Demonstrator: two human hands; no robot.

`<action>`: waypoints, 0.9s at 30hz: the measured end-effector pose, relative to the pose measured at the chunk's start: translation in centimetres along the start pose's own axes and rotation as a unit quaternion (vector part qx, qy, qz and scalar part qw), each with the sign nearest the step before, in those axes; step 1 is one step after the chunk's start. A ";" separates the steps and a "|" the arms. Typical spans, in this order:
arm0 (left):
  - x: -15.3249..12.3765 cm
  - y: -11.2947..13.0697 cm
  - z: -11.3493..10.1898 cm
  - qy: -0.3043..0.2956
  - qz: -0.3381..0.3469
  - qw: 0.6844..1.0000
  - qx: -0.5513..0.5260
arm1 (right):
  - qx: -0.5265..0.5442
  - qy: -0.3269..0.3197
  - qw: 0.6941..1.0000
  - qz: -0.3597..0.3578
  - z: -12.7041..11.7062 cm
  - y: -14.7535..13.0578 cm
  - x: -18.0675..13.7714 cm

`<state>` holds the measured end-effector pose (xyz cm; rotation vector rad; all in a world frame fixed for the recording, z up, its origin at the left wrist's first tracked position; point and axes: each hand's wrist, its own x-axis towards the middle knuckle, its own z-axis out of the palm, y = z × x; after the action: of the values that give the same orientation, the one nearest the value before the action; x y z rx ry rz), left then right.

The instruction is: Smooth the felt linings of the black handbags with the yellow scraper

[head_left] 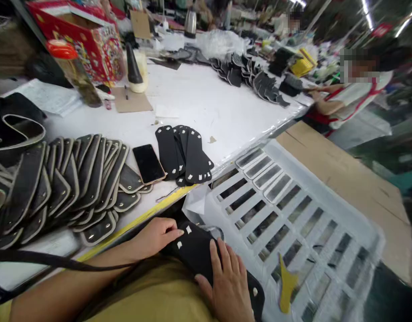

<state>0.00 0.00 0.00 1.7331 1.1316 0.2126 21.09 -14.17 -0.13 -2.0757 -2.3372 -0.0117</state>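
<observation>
A long black piece (192, 250) with rounded ends and small white patches lies in front of my body. At its upper left end, my left hand (155, 238) has its fingers curled and its thumb pressed at the edge, beside a white patch. My right hand (224, 277) rests flat over the middle of the same piece, fingers stretched out and slightly apart. On the table nearby are several matching black pieces (194, 156) with white patches. A phone (148, 163) lies to their left, beside a fanned stack of dark pieces with pale edges (72, 179).
To the right stands a grey slatted plastic crate (286, 223) with a yellow Y-shaped piece (287, 286) on it. A bottle with an orange lid (75, 74), a red box (85, 40) and dark cut pieces (249, 74) are on the table. Another person (353, 96) works at the far right.
</observation>
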 end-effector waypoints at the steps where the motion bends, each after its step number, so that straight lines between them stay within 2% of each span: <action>1: 0.0 -0.2 0.1 0.002 -0.003 1.000 -0.004 | 0.007 -0.009 1.000 0.007 -0.1 -0.1 0.2; 8: 0.3 -1.0 0.2 -0.023 -0.017 0.999 -0.024 | 0.067 -0.036 0.996 0.037 -0.4 -0.6 1.0; 14: 0.6 -0.5 -0.5 -0.031 -0.018 0.999 -0.006 | 0.091 -0.025 0.995 0.023 -0.3 -0.8 1.7; 20: 0.3 -1.0 -0.3 -0.028 -0.016 0.999 0.009 | 0.110 0.004 0.994 0.019 -0.1 -1.4 1.9; 27: 0.2 -0.8 -0.3 -0.019 -0.022 0.999 -0.023 | 0.087 -0.010 0.996 -0.003 -0.2 -1.4 1.9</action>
<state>-0.55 0.34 -0.61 1.6629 1.1268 0.1770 19.48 -12.44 0.13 -1.9957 -2.2632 0.2067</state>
